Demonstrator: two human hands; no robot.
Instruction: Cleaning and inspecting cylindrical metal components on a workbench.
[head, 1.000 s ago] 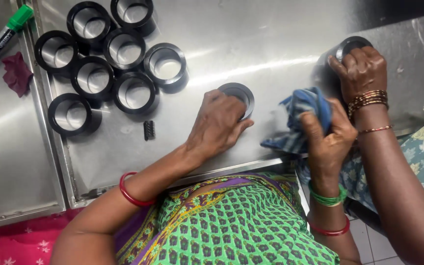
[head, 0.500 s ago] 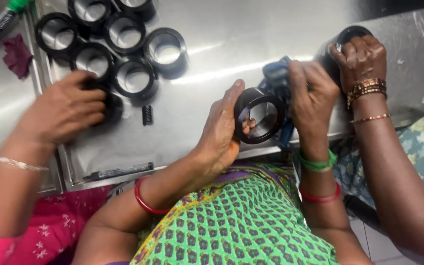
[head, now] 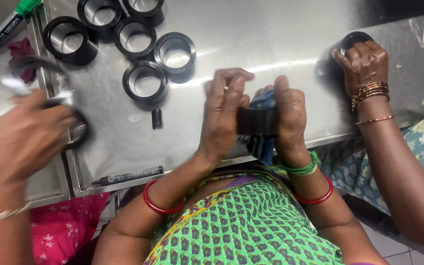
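— What's on the steel tabletop (head: 280, 44) now?

— I see five black rings (head: 174, 50) left grouped there. A co-worker's hand (head: 18, 142), new at the left edge, lifts one away.

— And ours?

— The black ring (head: 256, 121) has come up off the surface; left hand (head: 224, 115) and right hand (head: 290, 115) clamp it between them, blue cloth (head: 263, 100) behind. Wiping looks underway.

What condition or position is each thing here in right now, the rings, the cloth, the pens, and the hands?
left hand: closed on the black ring.
right hand: gripping the ring and cloth.
black ring: held on edge between both hands.
blue cloth: bunched under the ring.
loose rings: standing open end up on the steel table.
black marker: lying flat, capped.
green-capped marker: lying flat.
co-worker's hand: resting on another ring.
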